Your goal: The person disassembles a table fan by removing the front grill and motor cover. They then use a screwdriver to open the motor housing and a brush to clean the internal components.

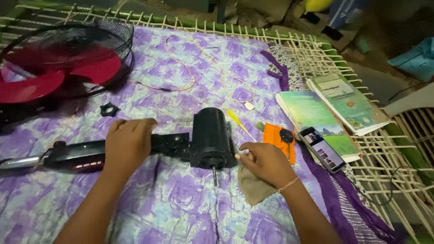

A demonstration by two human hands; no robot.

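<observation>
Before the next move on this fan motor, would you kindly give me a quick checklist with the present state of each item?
1. Left hand steadying the black neck beside the motor housing: ok.
2. Motor shaft bare and pointing toward the person: ok.
3. Right hand at the housing's right side, fingertips pinched on something small and pale; what it is: cannot tell.
4. Yellow-handled screwdriver lying close behind the right hand: ok.
5. Red blade and black guard set apart at far left: ok.
6. Loose wire lying off the motor: ok.
</observation>
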